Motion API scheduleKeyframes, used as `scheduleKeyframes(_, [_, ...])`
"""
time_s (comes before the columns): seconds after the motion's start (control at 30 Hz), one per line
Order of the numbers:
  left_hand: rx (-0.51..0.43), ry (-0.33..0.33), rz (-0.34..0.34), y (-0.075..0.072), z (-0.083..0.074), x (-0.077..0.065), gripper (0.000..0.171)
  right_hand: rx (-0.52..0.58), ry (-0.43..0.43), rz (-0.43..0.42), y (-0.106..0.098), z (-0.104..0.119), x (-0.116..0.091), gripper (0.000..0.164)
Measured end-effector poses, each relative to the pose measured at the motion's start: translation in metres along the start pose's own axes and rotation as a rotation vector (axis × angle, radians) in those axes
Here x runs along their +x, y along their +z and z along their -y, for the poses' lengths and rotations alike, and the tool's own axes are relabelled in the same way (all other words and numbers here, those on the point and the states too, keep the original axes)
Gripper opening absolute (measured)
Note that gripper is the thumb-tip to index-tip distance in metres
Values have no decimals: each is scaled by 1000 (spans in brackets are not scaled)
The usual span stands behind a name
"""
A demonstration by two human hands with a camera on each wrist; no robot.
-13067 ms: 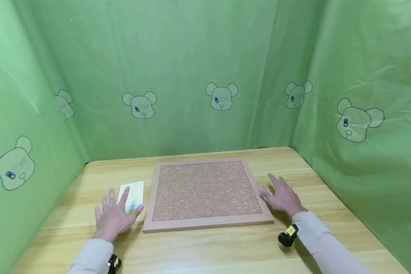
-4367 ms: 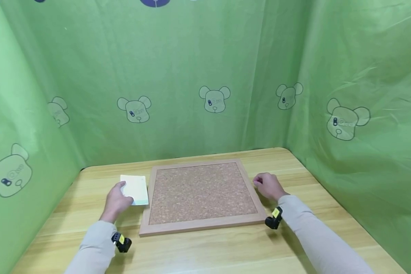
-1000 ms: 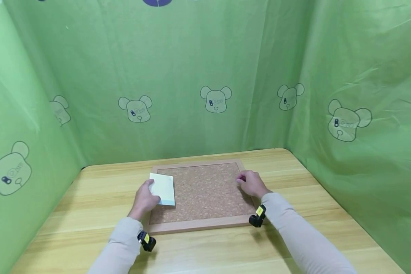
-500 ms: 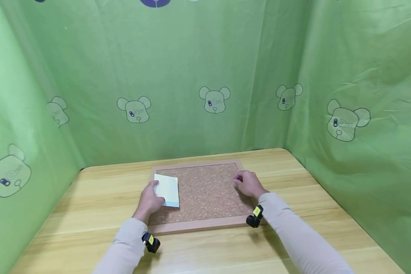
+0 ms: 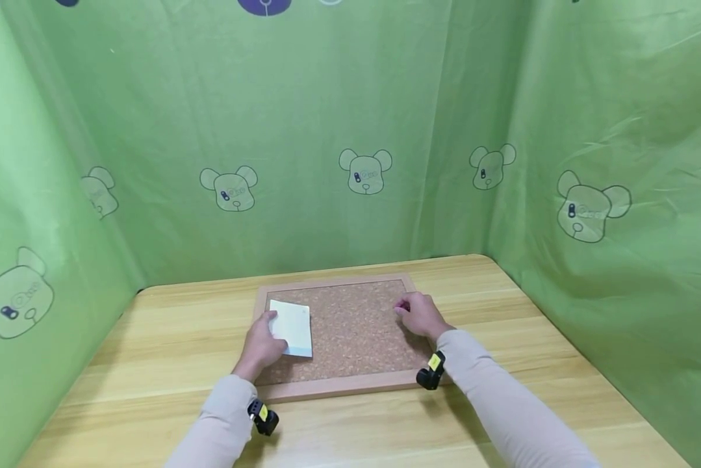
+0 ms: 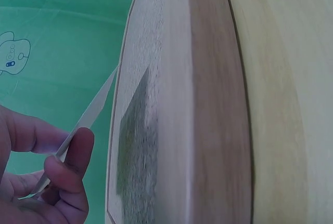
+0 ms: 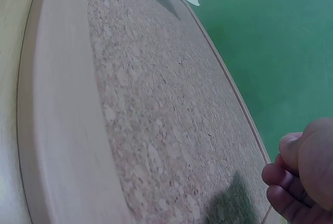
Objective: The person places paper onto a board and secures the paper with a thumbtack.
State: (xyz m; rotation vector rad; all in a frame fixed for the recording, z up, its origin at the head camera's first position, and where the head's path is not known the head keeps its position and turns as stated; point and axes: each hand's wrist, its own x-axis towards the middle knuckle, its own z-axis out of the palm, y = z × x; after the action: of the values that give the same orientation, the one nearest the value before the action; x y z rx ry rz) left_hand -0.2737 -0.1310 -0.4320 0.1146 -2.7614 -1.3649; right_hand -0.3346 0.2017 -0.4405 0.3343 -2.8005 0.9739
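Note:
My left hand (image 5: 262,344) pinches a white note sheet (image 5: 294,328) with a pale blue band along its lower edge, thumb on top and fingers beneath. The sheet is tilted over the left part of a wood-framed cork board (image 5: 356,335), and its shadow falls on the cork in the left wrist view. Over the board's right side is my right hand (image 5: 423,316), with thumb and curled fingers (image 7: 281,190) pressed together. Those fingers cover what they pinch; a small dark thing lay at this side of the board in the oldest head frame.
The board lies flat on a light wooden table (image 5: 350,432). Green curtains (image 5: 303,221) with bear prints surround the table at the back and both sides. A black wrist camera (image 5: 262,417) sits on each sleeve.
First the sheet lay on the table left of the board; my left hand lifted it and carried it right, over the cork. My right hand closed beside the board, then moved left over it.

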Motion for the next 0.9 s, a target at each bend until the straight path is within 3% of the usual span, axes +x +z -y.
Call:
scheduleKeyframes(0.63, [1, 45, 21, 17, -12, 3, 77, 11, -19, 26, 5, 9, 1, 9])
scheduleKeyframes(0.9, [18, 33, 35, 20, -19, 1, 77, -4, -43, 13, 6, 12, 4, 7])
